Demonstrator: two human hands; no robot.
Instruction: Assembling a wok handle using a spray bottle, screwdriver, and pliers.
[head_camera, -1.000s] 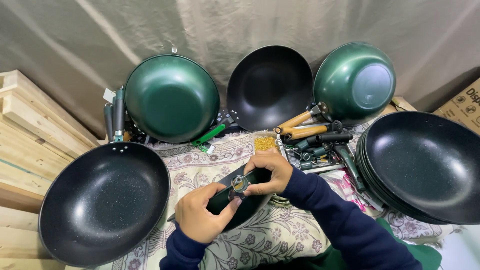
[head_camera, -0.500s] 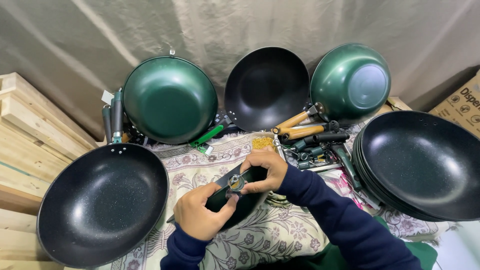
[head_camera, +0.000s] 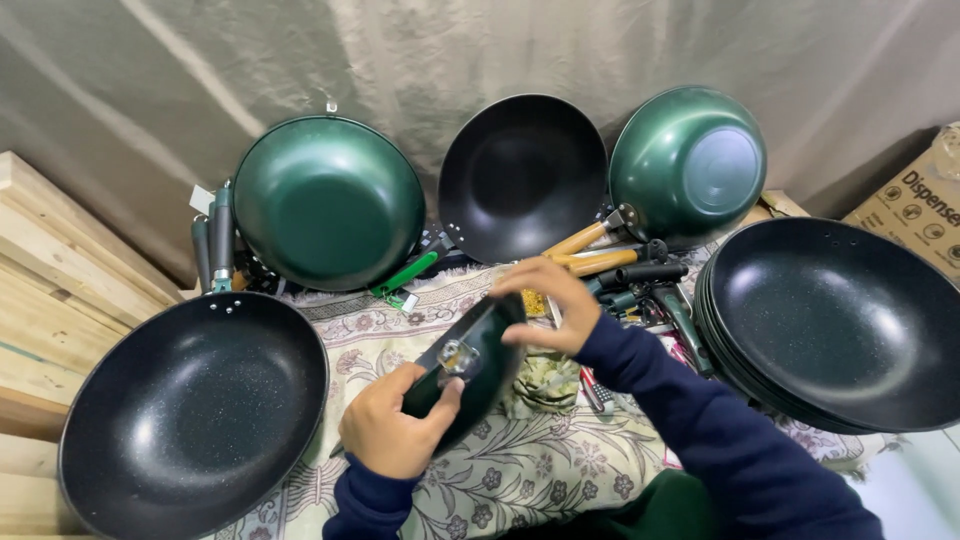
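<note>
Both hands are on a dark green pan, held tilted on edge just above the flowered cloth. The left hand curls its fingers and thumb around the near rim, right by a small metal bracket on the pan's wall. The right hand clamps the far rim, fingers pressed over the top edge.

By the look of it, this is the fitting step: the bracket sits ready on the pan and no handle is on it yet. The next move likely calls for a steady grip from the right hand while the left works at the bracket.

Just beyond the right fingers lies a heap of loose handles, wooden and black, with small tools among them. Left of the left fingers rests a big black speckled pan. Further beyond, a green pan, a black pan and another green pan lean against the drape. Right of the right arm sits a stack of black pans, close enough to crowd the elbow. The heap of handles is the nearest clutter.
</note>
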